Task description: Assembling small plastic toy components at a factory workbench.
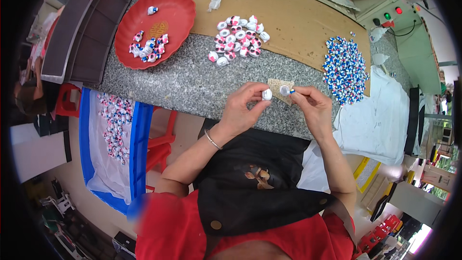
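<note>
White piece in left hand — dark print, unreadable

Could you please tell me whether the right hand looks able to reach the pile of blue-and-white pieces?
Probably yes: the right hand is close beside the pile of blue-and-white pieces, with only speckled worktop showing between, though its fingers already hold a small piece.

No lettering seems clearly readable
</note>
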### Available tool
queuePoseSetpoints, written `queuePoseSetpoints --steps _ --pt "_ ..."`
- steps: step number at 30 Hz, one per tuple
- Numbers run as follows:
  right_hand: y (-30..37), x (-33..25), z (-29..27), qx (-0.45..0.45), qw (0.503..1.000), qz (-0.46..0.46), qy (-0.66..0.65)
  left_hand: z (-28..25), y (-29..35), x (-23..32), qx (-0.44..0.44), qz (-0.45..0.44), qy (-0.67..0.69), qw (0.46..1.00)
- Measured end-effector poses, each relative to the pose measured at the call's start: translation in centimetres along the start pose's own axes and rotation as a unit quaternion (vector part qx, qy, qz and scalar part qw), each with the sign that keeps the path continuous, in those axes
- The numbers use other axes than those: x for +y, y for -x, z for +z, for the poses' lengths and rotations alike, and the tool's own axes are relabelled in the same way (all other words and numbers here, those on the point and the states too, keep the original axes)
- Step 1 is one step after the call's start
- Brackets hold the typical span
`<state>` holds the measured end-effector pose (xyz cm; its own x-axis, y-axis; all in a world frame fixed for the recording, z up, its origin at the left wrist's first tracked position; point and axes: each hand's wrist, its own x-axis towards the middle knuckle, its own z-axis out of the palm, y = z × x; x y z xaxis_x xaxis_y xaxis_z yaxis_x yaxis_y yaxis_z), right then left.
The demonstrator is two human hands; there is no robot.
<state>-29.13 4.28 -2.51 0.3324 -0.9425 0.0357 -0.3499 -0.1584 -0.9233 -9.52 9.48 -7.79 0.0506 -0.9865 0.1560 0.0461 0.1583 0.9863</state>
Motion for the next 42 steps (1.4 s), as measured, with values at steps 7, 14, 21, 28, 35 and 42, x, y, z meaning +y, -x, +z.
queuePoseSetpoints --steps 7,14,21,28,35,42 --pt "1.7 -0.7 1.0 -0.025 0.965 0.131 -0.226 1.2 0.5 0.4 -0.031 0.086 -0.031 0.995" --pt "1.6 -2.1 -0.1 -0.094 0.988 -0.111 0.042 -0.8 -0.2 2.6 -0.201 -0.130 0.165 0.957" --pt "2.4 -1.3 0.9 -0.043 0.991 -0.104 0.073 0.4 0.5 0.2 -0.189 -0.181 0.185 0.947" --pt "1.9 1.7 -2.6 0.088 0.975 -0.123 0.164 -3.7 -1.6 1.7 -0.107 -0.129 0.124 0.978" --pt "-1.5 6.1 -8.5 0.121 0.916 -0.113 0.365 -18.1 -4.1 6.4 0.199 0.164 -0.456 0.852" --pt "-2.4 6.3 -8.6 0.017 0.838 -0.063 0.542 -21.4 -4.5 5.0 0.212 0.170 -0.611 0.744"
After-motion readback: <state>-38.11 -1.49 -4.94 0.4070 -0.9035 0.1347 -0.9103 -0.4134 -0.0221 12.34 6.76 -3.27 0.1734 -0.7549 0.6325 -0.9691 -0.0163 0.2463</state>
